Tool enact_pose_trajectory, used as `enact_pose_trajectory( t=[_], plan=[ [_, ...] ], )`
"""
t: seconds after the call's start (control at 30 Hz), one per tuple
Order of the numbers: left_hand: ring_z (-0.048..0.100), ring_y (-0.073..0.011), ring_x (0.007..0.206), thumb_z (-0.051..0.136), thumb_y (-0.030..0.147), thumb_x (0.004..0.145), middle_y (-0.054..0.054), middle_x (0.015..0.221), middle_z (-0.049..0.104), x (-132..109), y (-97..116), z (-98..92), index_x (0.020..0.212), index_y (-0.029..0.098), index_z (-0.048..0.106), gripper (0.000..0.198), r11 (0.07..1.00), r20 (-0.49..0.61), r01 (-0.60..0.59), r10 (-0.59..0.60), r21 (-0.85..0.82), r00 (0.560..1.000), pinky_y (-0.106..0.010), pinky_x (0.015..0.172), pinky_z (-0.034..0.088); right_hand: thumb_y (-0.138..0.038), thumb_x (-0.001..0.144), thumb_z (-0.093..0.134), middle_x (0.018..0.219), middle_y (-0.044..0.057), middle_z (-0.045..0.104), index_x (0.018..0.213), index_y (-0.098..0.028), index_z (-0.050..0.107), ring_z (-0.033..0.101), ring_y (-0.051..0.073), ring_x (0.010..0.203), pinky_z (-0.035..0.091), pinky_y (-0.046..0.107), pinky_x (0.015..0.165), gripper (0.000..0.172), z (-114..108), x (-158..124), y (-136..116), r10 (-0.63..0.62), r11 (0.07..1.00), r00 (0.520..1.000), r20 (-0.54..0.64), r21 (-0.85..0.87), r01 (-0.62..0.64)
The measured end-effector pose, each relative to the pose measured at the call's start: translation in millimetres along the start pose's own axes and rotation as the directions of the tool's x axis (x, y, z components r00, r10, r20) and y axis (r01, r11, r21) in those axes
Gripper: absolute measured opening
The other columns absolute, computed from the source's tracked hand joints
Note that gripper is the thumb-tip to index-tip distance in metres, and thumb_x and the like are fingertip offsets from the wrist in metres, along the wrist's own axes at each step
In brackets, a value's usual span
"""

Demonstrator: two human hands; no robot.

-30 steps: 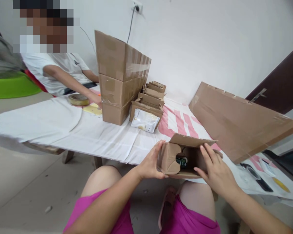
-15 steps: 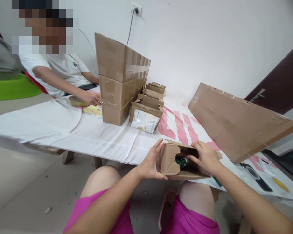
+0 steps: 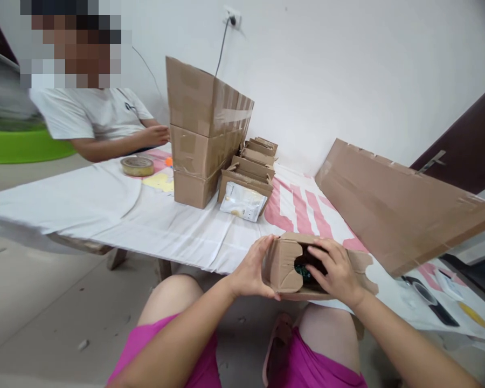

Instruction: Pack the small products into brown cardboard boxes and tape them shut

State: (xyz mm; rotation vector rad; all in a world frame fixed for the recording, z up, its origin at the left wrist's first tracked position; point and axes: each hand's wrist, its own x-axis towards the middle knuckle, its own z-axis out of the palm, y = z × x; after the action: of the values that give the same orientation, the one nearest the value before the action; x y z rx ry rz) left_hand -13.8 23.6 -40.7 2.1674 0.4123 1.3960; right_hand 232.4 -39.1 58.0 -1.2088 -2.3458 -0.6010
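A small open cardboard box (image 3: pixel 288 267) lies at the table's near edge, its opening facing up toward me. My left hand (image 3: pixel 254 272) is wrapped round its left end, fingers at the far side and thumb at the near lower edge. My right hand (image 3: pixel 337 269) is over the opening with its fingers apart, the fingertips reaching inside. A dark green shiny item (image 3: pixel 303 272) sits within the box, partly hidden by the left flap and the shadow. The right flap (image 3: pixel 364 267) sticks out beyond my right hand.
Stacked taped boxes (image 3: pixel 192 151) stand mid-table beside a row of open boxes (image 3: pixel 248 175), with a white packet (image 3: pixel 242 201) at the front. A tape roll (image 3: pixel 137 166) lies left, near a co-worker (image 3: pixel 101 121). A large cardboard sheet (image 3: pixel 396 205) leans at right.
My right hand has shifted from the box's far rim into the opening, fingers now spread. The right flap has come into view. The co-worker's hand has drawn back from beside the tape roll.
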Motion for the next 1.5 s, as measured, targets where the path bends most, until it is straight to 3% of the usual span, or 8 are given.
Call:
enact_pose_trajectory(
  t=[0.1,0.23,0.53,0.8,1.03,1.17,1.33,1.5],
  plan=[
    [0.030,-0.0376,0.134,0.081,0.060,0.046,-0.017,0.144,0.027,-0.8,-2.3,1.1,0.147,0.028,0.000,0.133,1.000,0.002,-0.005,0.005,-0.010,1.000,-0.056,0.109,0.026,-0.025,0.084,0.058,0.103,0.007,0.065,0.100,-0.026,0.065,0.055,0.024,0.105,0.043,0.045,0.093,0.018,2.5,2.4,-8.0,-0.124,0.992,0.992,0.019,0.040,0.123],
    [0.028,-0.0383,0.135,0.080,0.061,0.048,-0.019,0.146,0.025,-1.2,-3.2,2.8,0.147,0.025,0.001,0.132,1.000,-0.007,0.012,-0.012,-0.011,1.000,-0.058,0.110,0.025,-0.038,0.087,0.054,0.108,0.009,0.067,0.113,-0.024,0.062,0.055,0.023,0.108,0.044,0.044,0.093,0.031,1.8,11.0,-14.2,-0.250,0.955,0.965,0.084,0.185,0.232],
    [0.030,-0.0395,0.135,0.080,0.055,0.053,-0.015,0.147,0.029,-1.4,-1.0,0.5,0.145,0.030,0.013,0.117,0.996,-0.020,0.067,-0.068,-0.061,0.997,-0.066,0.106,0.029,-0.063,0.076,0.057,0.151,0.007,0.030,0.133,-0.034,0.048,0.014,0.038,0.140,0.016,0.063,0.108,0.065,5.8,44.1,-45.9,-0.209,0.977,0.945,0.253,0.086,0.194],
    [0.024,-0.0380,0.139,0.080,0.057,0.051,-0.018,0.155,-0.006,-5.6,-17.2,12.7,0.141,0.036,-0.022,0.138,0.961,-0.181,0.140,-0.185,-0.237,0.966,-0.065,0.106,0.027,-0.057,0.075,0.061,0.147,0.007,0.035,0.123,-0.031,0.057,0.026,0.033,0.135,0.020,0.055,0.109,0.055,14.2,68.2,-41.1,-0.145,0.975,0.944,0.296,0.203,0.086],
    [0.015,-0.0378,0.142,0.081,0.053,0.053,-0.017,0.154,0.013,-5.1,-20.2,5.8,0.148,0.028,0.007,0.124,0.971,-0.010,0.196,-0.200,-0.138,0.980,-0.060,0.113,0.016,-0.052,0.082,0.056,0.139,0.010,0.045,0.120,-0.026,0.057,0.037,0.029,0.130,0.030,0.049,0.106,0.046,18.0,70.0,-24.0,-0.198,0.930,0.952,0.234,0.351,0.107],
    [0.012,-0.0382,0.142,0.087,0.046,0.046,-0.018,0.155,0.009,-9.3,-23.6,11.8,0.148,0.028,-0.005,0.138,0.963,0.034,0.245,-0.243,-0.115,0.970,-0.059,0.114,0.016,-0.040,0.089,0.049,0.103,0.011,0.064,0.096,-0.018,0.065,0.058,0.021,0.100,0.046,0.039,0.090,0.028,20.6,60.8,-8.5,0.037,0.912,0.976,0.215,0.392,-0.121],
    [0.013,-0.0370,0.142,0.087,0.026,0.050,-0.013,0.156,0.005,-11.6,-27.7,23.9,0.146,0.035,-0.009,0.136,0.964,0.015,0.266,-0.265,-0.032,0.964,-0.059,0.113,0.020,-0.043,0.080,0.060,0.126,0.011,0.059,0.120,-0.018,0.059,0.056,0.025,0.113,0.042,0.041,0.099,0.047,26.0,61.9,1.0,0.153,0.748,0.689,0.709,0.373,-0.550],
    [0.014,-0.0376,0.142,0.084,0.021,0.053,-0.015,0.155,0.008,-12.7,-30.2,27.6,0.147,0.035,-0.007,0.132,0.969,-0.004,0.244,-0.244,0.027,0.970,-0.062,0.111,0.023,-0.054,0.082,0.054,0.141,0.007,0.048,0.135,-0.020,0.047,0.045,0.026,0.128,0.033,0.040,0.108,0.064,26.0,68.0,2.0,-0.006,0.692,0.492,0.871,0.359,-0.626]
  ],
)
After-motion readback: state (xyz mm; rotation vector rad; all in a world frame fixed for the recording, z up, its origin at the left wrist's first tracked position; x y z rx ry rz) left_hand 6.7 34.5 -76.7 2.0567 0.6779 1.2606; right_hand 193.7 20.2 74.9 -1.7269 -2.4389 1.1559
